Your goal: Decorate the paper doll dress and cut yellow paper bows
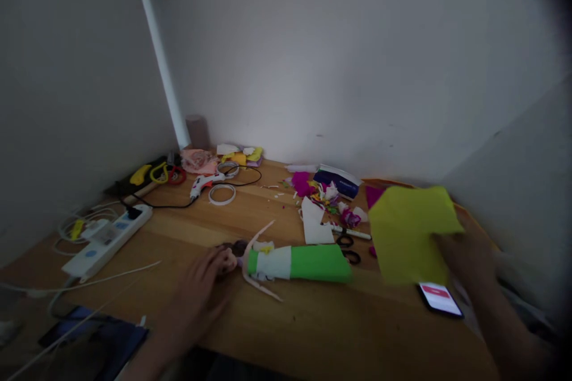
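Left hand [201, 286] rests palm-down on the wooden table [313, 327], fingers loosely spread, fingertips touching the head of the doll [268, 262]; doll lies flat near the table's middle, head toward the left hand, arms out to both sides, body wrapped in white and bright green paper [319, 263]; right hand [465, 250] at the right edge holds a yellow-green paper sheet [409, 232] lifted off the table, sheet tilted toward the camera; the sheet hides the fingers and the hand is blurred and dark, so cannot tell how they pinch it, only that they're closed on its right edge; phone [440, 299] with lit screen lies just below the sheet, near the right wrist; black scissors [348, 249] sit just beyond the doll's green end, beside a white paper scrap [315, 223] and a white pen [353, 232]; pile of magenta and mixed paper scraps [328, 193] further back near the wall; glue gun [205, 183] with black cord and two tape rings [222, 193] back left; white power strip [107, 241] at the left edge, cables trailing off it; blue item at the bottom left too dark to identify
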`<state>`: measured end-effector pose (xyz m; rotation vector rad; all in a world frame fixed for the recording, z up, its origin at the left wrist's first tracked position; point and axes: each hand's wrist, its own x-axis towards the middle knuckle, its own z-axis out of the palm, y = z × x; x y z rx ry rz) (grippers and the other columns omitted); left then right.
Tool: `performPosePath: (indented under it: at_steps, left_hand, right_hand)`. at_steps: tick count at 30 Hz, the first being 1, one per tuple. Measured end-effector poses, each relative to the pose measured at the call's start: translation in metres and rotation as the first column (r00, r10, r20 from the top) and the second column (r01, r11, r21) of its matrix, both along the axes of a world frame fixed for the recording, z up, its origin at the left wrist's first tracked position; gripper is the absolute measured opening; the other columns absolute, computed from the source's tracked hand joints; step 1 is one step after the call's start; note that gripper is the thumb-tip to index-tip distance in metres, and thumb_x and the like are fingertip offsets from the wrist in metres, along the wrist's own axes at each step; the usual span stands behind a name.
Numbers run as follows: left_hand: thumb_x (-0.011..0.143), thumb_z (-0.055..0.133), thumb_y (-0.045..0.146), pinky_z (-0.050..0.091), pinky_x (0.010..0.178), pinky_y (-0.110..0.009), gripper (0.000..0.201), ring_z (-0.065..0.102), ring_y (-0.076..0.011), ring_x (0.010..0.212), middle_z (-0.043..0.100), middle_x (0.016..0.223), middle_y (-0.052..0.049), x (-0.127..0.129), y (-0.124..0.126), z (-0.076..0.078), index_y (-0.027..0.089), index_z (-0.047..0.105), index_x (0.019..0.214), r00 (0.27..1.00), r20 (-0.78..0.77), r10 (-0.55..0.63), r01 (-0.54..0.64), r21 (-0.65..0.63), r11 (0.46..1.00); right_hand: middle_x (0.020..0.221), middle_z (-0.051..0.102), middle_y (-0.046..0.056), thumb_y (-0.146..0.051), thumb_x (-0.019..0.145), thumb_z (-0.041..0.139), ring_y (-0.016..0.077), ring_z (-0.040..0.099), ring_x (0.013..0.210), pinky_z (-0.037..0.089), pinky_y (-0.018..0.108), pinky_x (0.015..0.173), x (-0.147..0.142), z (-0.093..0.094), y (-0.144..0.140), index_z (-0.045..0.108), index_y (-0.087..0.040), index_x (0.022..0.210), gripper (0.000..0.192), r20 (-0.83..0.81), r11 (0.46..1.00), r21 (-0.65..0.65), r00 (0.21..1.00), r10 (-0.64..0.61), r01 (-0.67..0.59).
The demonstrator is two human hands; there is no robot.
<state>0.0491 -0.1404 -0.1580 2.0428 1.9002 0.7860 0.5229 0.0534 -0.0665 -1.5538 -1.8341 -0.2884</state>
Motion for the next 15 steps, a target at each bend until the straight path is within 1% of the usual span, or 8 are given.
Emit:
performPosePath:
  at_steps: [2,4,5,7,10,12,13,15]
  left_hand:
    - [0.074,0.061,0.023,0.033,0.109,-0.054,0.07,0.038,-0.0324,0.133,0.04,0.145,-0.015,-0.017,0.011,0.004,0.019,0.037,0.139,1.0,0.01,0.014,-0.013,-0.062,0.998]
    - [0.074,0.062,0.024,0.037,0.107,-0.051,0.069,0.044,-0.0314,0.129,0.045,0.141,-0.016,-0.02,0.022,0.006,0.017,0.038,0.138,1.0,0.018,-0.005,0.006,-0.087,0.996]
    - [0.075,0.06,0.024,0.04,0.104,-0.049,0.064,0.048,-0.0303,0.125,0.049,0.137,-0.015,-0.019,0.027,0.007,0.018,0.041,0.136,1.0,0.022,-0.015,0.017,-0.093,0.996]
    - [0.08,0.056,0.025,0.045,0.099,-0.044,0.051,0.056,-0.0273,0.116,0.057,0.128,-0.012,-0.015,0.034,0.01,0.021,0.048,0.13,0.999,0.028,-0.038,0.041,-0.096,0.995]
    - [0.081,0.052,0.023,0.049,0.091,-0.038,0.037,0.062,-0.0235,0.103,0.063,0.115,-0.008,-0.014,0.042,0.016,0.022,0.056,0.118,0.996,0.04,-0.08,0.084,-0.094,0.992]
    - [0.078,0.053,0.021,0.05,0.088,-0.034,0.035,0.063,-0.0225,0.1,0.064,0.11,-0.006,-0.016,0.045,0.022,0.021,0.058,0.113,0.993,0.046,-0.111,0.115,-0.081,0.99]
    - [0.076,0.053,0.02,0.049,0.088,-0.033,0.036,0.062,-0.0221,0.1,0.064,0.11,-0.006,-0.018,0.046,0.026,0.021,0.058,0.112,0.99,0.047,-0.129,0.133,-0.073,0.988]
    - [0.075,0.053,0.021,0.047,0.09,-0.032,0.038,0.061,-0.0221,0.104,0.064,0.112,-0.003,-0.023,0.047,0.036,0.022,0.059,0.113,0.986,0.045,-0.163,0.165,-0.052,0.985]
  right_hand:
    - [0.084,0.066,0.016,-0.046,0.091,0.041,0.0325,0.064,0.08,0.048,0.047,0.066,-0.021,0.01,0.04,0.062,-0.017,0.107,0.039,0.017,0.997,0.025,0.998,-0.068,0.067]
    - [0.097,0.064,0.011,-0.038,0.095,0.044,0.0254,0.062,0.089,0.048,0.047,0.079,-0.046,0.01,0.07,0.058,-0.014,0.11,0.032,0.03,0.995,0.029,0.995,-0.098,0.097]
    - [0.104,0.063,0.008,-0.038,0.095,0.049,0.0221,0.061,0.093,0.048,0.044,0.084,-0.059,0.007,0.08,0.058,-0.016,0.111,0.029,0.055,0.998,0.002,0.996,-0.063,0.063]
    - [0.112,0.061,0.008,-0.035,0.093,0.055,0.0226,0.06,0.099,0.048,0.045,0.087,-0.088,-0.005,0.089,0.058,-0.015,0.112,0.028,0.094,0.998,-0.06,0.995,0.041,-0.035]
    - [0.122,0.057,0.009,-0.034,0.091,0.058,0.0256,0.056,0.109,0.045,0.049,0.093,-0.131,-0.028,0.074,0.058,-0.016,0.115,0.03,0.134,0.945,-0.196,0.948,0.289,-0.261]
    - [0.125,0.056,0.01,-0.035,0.091,0.058,0.026,0.054,0.112,0.043,0.05,0.095,-0.157,-0.041,0.048,0.058,-0.017,0.116,0.031,0.12,0.85,-0.31,0.869,0.479,-0.425]
    - [0.123,0.058,0.009,-0.037,0.09,0.059,0.0258,0.055,0.112,0.044,0.049,0.095,-0.167,-0.046,0.034,0.058,-0.016,0.115,0.032,0.099,0.772,-0.38,0.807,0.582,-0.51]
    - [0.11,0.066,0.007,-0.043,0.083,0.067,0.0232,0.061,0.103,0.047,0.043,0.091,-0.181,-0.05,0.006,0.064,-0.017,0.108,0.036,0.023,0.583,-0.51,0.668,0.744,-0.632]
